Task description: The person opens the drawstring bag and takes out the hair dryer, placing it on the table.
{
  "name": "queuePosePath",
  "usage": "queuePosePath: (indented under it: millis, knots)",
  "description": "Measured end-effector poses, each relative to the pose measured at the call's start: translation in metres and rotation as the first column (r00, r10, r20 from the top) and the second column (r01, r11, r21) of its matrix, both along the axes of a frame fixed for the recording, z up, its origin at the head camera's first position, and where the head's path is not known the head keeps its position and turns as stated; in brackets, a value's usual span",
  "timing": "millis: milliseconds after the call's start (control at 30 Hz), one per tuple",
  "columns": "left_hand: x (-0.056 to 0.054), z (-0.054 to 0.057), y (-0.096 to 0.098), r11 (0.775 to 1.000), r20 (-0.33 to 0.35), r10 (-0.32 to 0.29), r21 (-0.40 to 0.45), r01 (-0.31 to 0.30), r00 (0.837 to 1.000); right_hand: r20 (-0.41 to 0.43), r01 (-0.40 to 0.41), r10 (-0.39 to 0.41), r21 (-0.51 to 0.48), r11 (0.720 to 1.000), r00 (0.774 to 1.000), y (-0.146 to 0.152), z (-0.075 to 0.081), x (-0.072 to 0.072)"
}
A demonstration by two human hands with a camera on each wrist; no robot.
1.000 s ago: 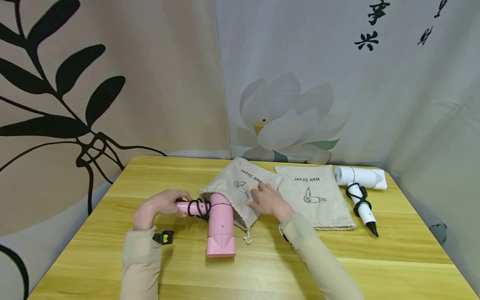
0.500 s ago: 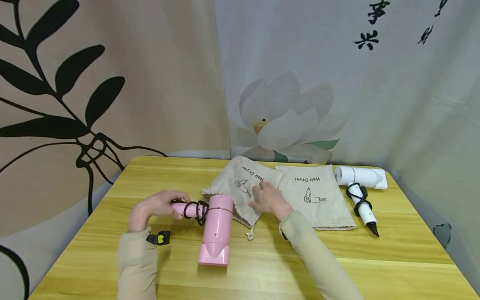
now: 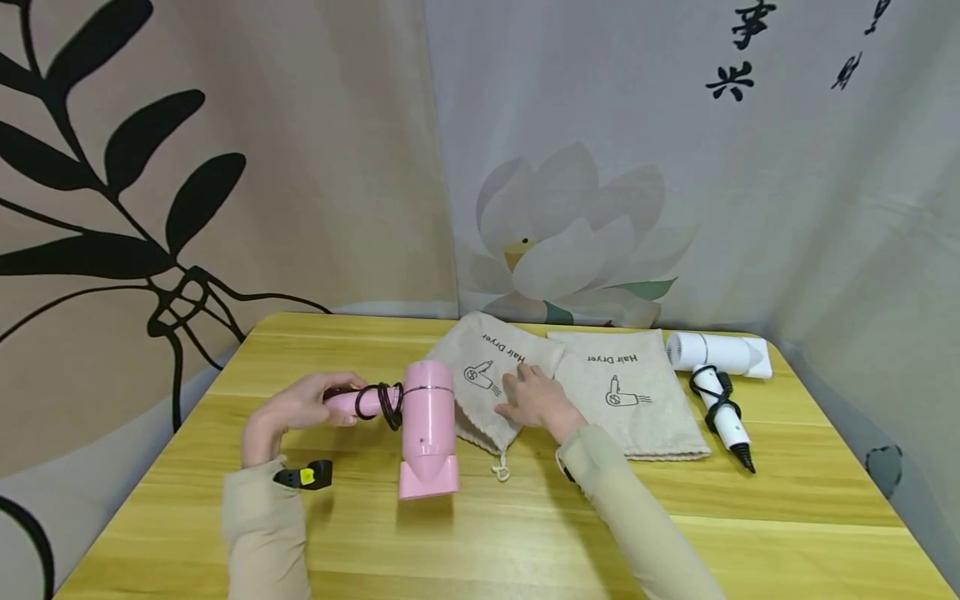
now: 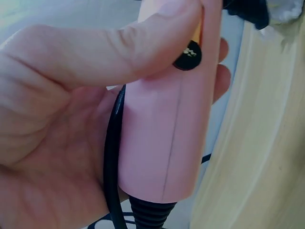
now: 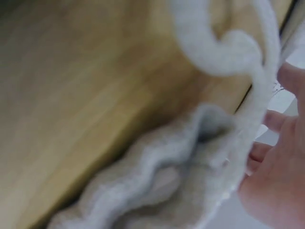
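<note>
My left hand [image 3: 288, 412] grips the handle of a pink hair dryer [image 3: 428, 421] with a black cord coiled round it. The dryer's nozzle points toward me, with a shadow on the wood below it. In the left wrist view the thumb lies across the handle [image 4: 152, 138] and fingertips show on its far side. My right hand [image 3: 538, 404] rests on a beige drawstring bag [image 3: 468, 354] printed "Hair Dryer", its fingers spread. The right wrist view shows the bag's ruffled mouth [image 5: 128, 176] and white cord loop [image 5: 209, 52], both blurred.
A second beige bag [image 3: 622, 429] lies flat to the right, printed alike. Past it, a white hair dryer [image 3: 723, 354] with a black cord round its handle lies at the table's right. Printed curtains stand behind the wooden table [image 3: 525, 542].
The pink hair dryer has moved out to the left from the bag's mouth, and its body now looks raised off the table. My right hand has stayed on the bag.
</note>
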State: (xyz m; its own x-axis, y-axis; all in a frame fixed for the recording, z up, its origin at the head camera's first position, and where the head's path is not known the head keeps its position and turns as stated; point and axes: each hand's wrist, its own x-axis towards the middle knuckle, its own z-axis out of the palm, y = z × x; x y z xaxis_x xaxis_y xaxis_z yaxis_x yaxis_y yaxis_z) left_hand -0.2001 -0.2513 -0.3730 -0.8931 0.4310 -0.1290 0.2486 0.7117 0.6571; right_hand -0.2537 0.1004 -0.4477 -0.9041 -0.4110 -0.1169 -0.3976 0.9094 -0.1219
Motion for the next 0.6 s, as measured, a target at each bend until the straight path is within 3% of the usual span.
queuePosePath:
  millis: [333,600]
  knots:
    - [-0.0002,-0.0023,-0.0033,0.989,-0.057,0.141,0.055,-0.138,0.988,0.017,-0.008,0.009,-0.024,1.0,1.0,0.0018,-0.0015,0.0015]
    - [-0.0043,-0.0075,-0.0021,0.956,-0.085,0.292,-0.016,-0.294,0.953,0.063,-0.039,0.041,-0.03,0.999,0.997,0.0045,0.0012,0.0043]
